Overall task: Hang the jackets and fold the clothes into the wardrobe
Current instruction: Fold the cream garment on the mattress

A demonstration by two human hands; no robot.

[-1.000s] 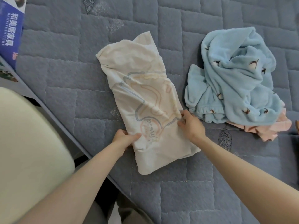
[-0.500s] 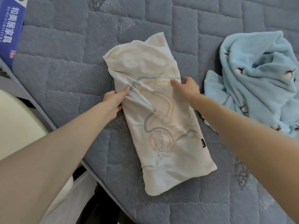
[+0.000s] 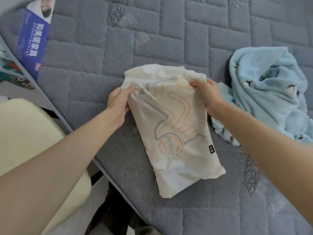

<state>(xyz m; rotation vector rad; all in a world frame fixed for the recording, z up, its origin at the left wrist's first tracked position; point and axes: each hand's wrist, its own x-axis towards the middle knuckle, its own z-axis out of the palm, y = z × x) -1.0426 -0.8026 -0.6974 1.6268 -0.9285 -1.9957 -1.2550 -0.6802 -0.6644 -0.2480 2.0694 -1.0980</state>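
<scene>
Shirt (image 3: 176, 133), cream with a printed front, lies folded into a long strip on the quilted mattress (image 3: 84, 99), bunched at its far end. It looks light, soft and floppy, so it is best taken by both side edges. The left hand (image 3: 119, 100) pinches the left edge and the right hand (image 3: 205, 94) curls over the right. The fingers underneath are hidden. A blue fleece (image 3: 271, 95) just beside is cut off by the frame, and no wardrobe shows.

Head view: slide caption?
Left hand and right hand grip the folded cream garment on a grey mattress, blue fleece alongside.
</scene>
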